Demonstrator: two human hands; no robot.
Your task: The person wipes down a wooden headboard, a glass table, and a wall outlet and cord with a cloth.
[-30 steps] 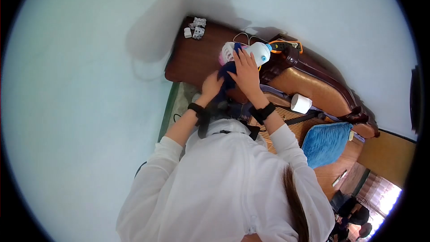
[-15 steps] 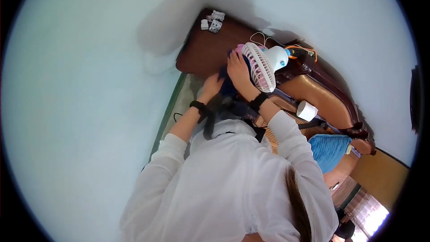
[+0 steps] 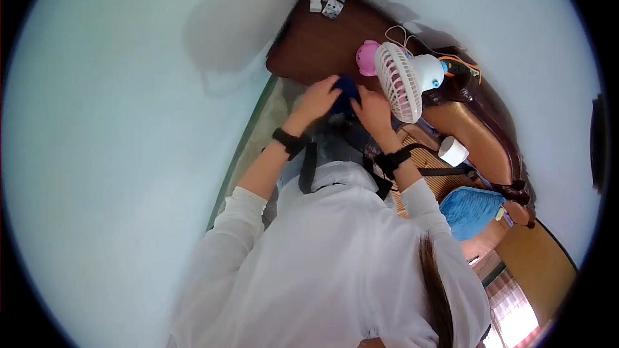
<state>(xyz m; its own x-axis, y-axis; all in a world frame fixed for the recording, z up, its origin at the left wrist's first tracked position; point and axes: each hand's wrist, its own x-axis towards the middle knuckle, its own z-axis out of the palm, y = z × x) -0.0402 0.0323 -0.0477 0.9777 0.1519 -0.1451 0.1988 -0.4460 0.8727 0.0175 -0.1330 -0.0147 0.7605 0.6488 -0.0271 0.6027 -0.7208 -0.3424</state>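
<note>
A dark blue cloth [image 3: 345, 95] is held between my two hands, near the front edge of the brown table [image 3: 309, 42]. My left hand [image 3: 319, 100] grips its left side, and my right hand [image 3: 374, 111] has the right side, with the fingertips on the fabric. Just right of my right hand stands a white fan [image 3: 398, 82] with a caged head. Behind it a round pink object [image 3: 367, 58] rests on the table. The lower part of the cloth is dark and hard to make out.
Small patterned packets [image 3: 333, 8] and a white piece [image 3: 315, 4] lie at the table's far end. A wooden sofa with a tan back [image 3: 474, 135] is on the right, holding a white roll [image 3: 453, 151] and a blue cushion [image 3: 472, 211]. An orange cable [image 3: 469, 64] runs behind the fan.
My right hand has come away from beside the fan and down to the right side of the cloth. The fan head, turned sideways, now shows fully. The view has shifted, so the table appears higher.
</note>
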